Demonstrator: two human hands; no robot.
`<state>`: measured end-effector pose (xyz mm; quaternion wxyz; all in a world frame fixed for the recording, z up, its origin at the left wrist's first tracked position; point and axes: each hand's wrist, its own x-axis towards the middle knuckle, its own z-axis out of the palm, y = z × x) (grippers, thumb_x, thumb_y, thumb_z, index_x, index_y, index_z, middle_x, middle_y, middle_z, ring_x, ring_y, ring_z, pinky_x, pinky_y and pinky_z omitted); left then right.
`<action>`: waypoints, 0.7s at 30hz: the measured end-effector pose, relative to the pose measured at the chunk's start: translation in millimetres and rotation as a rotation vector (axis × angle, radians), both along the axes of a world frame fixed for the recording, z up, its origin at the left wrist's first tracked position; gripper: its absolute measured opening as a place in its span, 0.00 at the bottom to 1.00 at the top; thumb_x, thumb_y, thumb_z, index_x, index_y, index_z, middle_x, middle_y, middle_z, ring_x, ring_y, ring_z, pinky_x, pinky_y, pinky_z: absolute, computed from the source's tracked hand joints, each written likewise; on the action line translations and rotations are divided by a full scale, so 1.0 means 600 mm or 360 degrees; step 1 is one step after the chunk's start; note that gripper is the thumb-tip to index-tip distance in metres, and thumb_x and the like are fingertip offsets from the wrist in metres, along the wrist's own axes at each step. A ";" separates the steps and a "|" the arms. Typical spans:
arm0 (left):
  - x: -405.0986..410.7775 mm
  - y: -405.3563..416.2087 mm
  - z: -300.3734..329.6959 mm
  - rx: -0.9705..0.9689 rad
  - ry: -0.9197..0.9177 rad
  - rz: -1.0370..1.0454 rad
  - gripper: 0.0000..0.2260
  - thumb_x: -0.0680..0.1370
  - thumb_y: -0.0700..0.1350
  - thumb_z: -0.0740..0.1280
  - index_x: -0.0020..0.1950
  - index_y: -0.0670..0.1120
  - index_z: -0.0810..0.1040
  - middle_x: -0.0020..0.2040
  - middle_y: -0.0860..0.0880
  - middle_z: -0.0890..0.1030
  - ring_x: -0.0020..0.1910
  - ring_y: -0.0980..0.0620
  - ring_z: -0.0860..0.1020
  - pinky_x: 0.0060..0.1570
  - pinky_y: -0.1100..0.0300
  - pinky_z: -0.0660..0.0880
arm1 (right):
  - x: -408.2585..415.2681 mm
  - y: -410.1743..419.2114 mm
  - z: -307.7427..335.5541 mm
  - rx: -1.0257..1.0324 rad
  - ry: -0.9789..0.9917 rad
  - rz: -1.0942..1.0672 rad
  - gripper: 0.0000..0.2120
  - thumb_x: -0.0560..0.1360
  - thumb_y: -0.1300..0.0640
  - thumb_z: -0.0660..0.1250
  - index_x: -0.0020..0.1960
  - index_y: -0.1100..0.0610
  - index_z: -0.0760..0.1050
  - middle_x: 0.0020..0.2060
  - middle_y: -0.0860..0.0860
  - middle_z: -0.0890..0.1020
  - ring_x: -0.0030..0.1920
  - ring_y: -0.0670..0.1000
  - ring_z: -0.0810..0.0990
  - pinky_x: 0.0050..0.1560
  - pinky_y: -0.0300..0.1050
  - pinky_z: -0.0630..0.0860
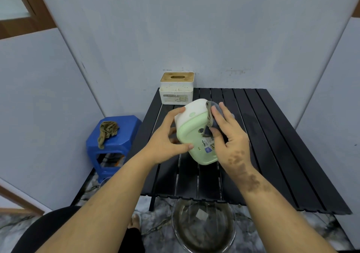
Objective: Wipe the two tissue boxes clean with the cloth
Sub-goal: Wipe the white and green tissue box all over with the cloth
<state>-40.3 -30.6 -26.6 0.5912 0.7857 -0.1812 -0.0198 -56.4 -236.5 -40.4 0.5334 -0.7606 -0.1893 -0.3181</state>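
A pale green and white tissue box [194,132] is held tilted above the black slatted table [272,145], its green underside with a label turned toward me. My left hand [167,137] grips its left side, thumb on the underside. My right hand [229,135] presses a grey cloth [211,116] against the box's right side, fingers curled round the cloth. A second tissue box [176,88], white with a wooden slotted lid, stands upright at the table's back left corner.
A blue plastic stool [124,134] left of the table carries a crumpled olive rag [107,132]. A clear glass bowl [203,227] sits on the floor below the table's front edge. Grey walls close in behind and on both sides.
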 end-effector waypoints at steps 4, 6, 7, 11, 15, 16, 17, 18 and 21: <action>-0.008 -0.013 -0.010 -0.0115 0.0017 0.0036 0.40 0.69 0.41 0.81 0.75 0.62 0.68 0.71 0.51 0.74 0.65 0.46 0.79 0.61 0.48 0.81 | 0.006 -0.004 0.005 -0.0370 -0.0191 -0.0095 0.25 0.78 0.68 0.63 0.73 0.55 0.70 0.77 0.55 0.65 0.77 0.60 0.62 0.73 0.63 0.66; -0.009 -0.015 -0.010 -0.0140 0.0020 0.0052 0.39 0.70 0.39 0.81 0.76 0.60 0.69 0.69 0.51 0.76 0.65 0.48 0.80 0.60 0.49 0.81 | 0.009 -0.009 0.009 -0.0667 -0.0312 -0.0120 0.23 0.78 0.65 0.59 0.72 0.54 0.72 0.76 0.54 0.65 0.76 0.65 0.60 0.72 0.67 0.64; -0.008 -0.015 -0.010 -0.0143 0.0015 0.0049 0.39 0.71 0.38 0.81 0.76 0.59 0.68 0.69 0.51 0.76 0.65 0.48 0.80 0.60 0.49 0.81 | 0.010 -0.012 0.011 -0.0827 -0.0380 -0.0140 0.23 0.78 0.63 0.58 0.72 0.53 0.72 0.76 0.53 0.66 0.76 0.67 0.60 0.72 0.69 0.63; -0.004 -0.021 -0.010 -0.0115 0.0007 0.0026 0.40 0.71 0.39 0.80 0.77 0.60 0.68 0.69 0.51 0.76 0.65 0.49 0.80 0.59 0.52 0.81 | 0.012 -0.035 0.010 -0.0786 -0.0339 0.0003 0.25 0.78 0.64 0.61 0.73 0.50 0.69 0.79 0.54 0.58 0.79 0.62 0.55 0.77 0.60 0.59; 0.008 -0.015 -0.013 -0.0145 0.0032 0.0109 0.39 0.68 0.42 0.81 0.74 0.63 0.69 0.68 0.50 0.76 0.63 0.50 0.80 0.55 0.56 0.82 | 0.007 -0.062 -0.034 -0.0031 0.0168 0.0059 0.29 0.78 0.70 0.66 0.75 0.52 0.67 0.79 0.50 0.61 0.78 0.47 0.60 0.76 0.50 0.65; 0.011 -0.011 -0.013 -0.0143 0.0049 0.0119 0.39 0.68 0.43 0.81 0.73 0.63 0.69 0.68 0.50 0.76 0.63 0.49 0.80 0.56 0.54 0.82 | 0.005 -0.066 -0.046 0.0058 0.0264 0.0055 0.29 0.78 0.69 0.66 0.75 0.52 0.66 0.77 0.49 0.65 0.77 0.46 0.63 0.75 0.55 0.66; 0.014 -0.009 -0.011 -0.0132 0.0063 0.0110 0.39 0.68 0.43 0.81 0.73 0.63 0.69 0.68 0.51 0.76 0.63 0.50 0.80 0.57 0.53 0.82 | 0.005 -0.069 -0.056 0.0110 0.0322 0.0058 0.29 0.78 0.69 0.66 0.75 0.52 0.66 0.75 0.48 0.68 0.76 0.46 0.65 0.74 0.58 0.67; 0.016 -0.007 -0.009 -0.0110 0.0072 0.0095 0.39 0.68 0.43 0.81 0.73 0.63 0.68 0.68 0.52 0.76 0.63 0.50 0.80 0.58 0.52 0.82 | 0.004 -0.071 -0.062 0.0140 0.0352 0.0065 0.30 0.77 0.70 0.66 0.75 0.53 0.67 0.74 0.48 0.70 0.75 0.47 0.66 0.73 0.60 0.68; 0.021 -0.003 -0.002 0.0023 0.0004 0.0071 0.38 0.71 0.40 0.80 0.73 0.60 0.67 0.70 0.56 0.73 0.66 0.56 0.77 0.63 0.54 0.80 | 0.003 -0.069 -0.060 0.0159 0.0350 0.0072 0.29 0.77 0.70 0.67 0.75 0.54 0.67 0.73 0.48 0.72 0.74 0.47 0.68 0.71 0.60 0.70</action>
